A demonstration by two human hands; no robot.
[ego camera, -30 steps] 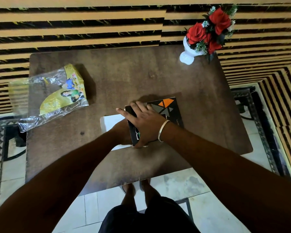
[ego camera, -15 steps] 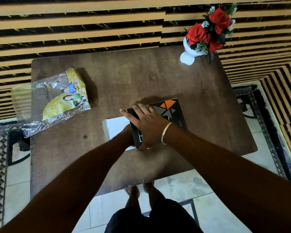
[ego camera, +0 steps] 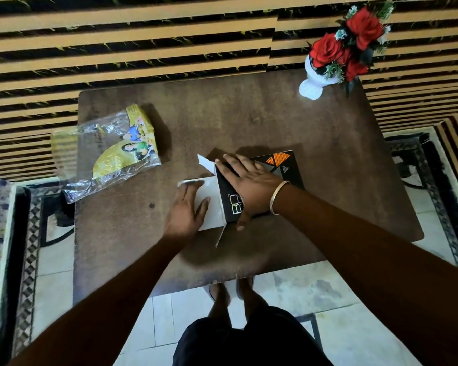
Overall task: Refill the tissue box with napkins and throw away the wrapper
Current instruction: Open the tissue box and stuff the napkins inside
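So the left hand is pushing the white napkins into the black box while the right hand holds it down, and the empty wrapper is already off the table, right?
Not quite: the wrapper still lies on the table, at its far left. The head view shows it. The rest holds: left hand on the napkins, right hand on the box.

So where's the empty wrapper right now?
In the head view, the wrapper lies on the table's far left corner, overhanging the edge, well left of the tissue box and both hands.
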